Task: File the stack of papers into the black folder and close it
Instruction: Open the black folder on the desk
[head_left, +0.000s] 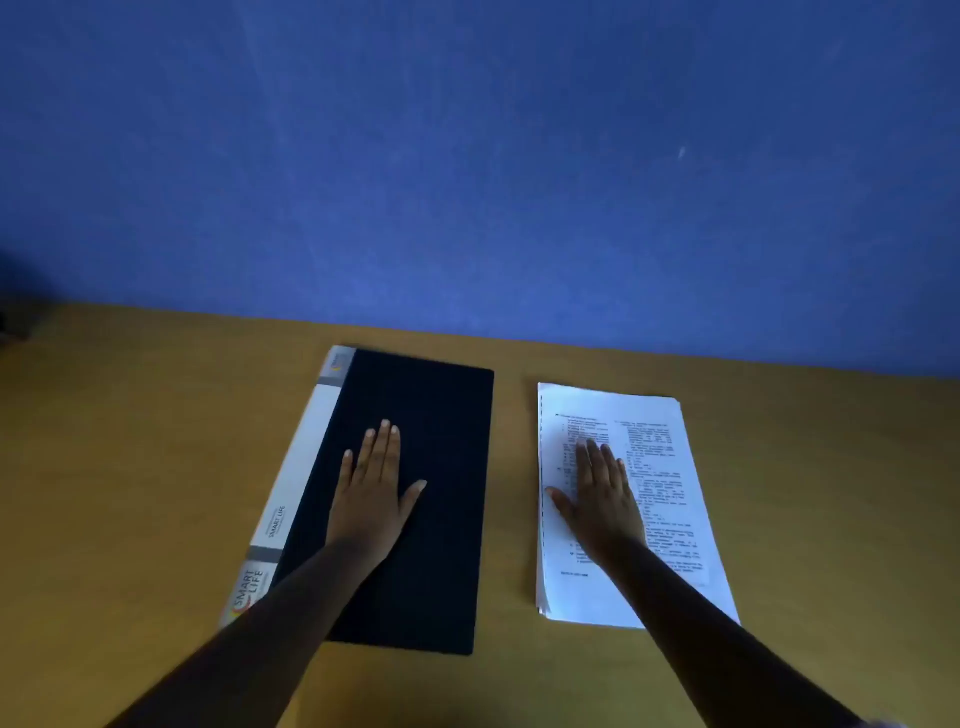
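Note:
The black folder (441, 519) lies closed on the wooden table, its white labelled spine along its left side. My left hand (371, 499) rests flat on the folder's cover, palm down, fingers together and thumb out. To the right, a gap apart, lies the stack of printed white papers (660, 519). My right hand (602, 499) lies flat on the top sheet, fingers spread, holding nothing.
The wooden table (130, 467) runs up to a blue wall (467, 182) just behind the folder and papers. Something dark sits at the far left edge (10, 322), too dim to identify.

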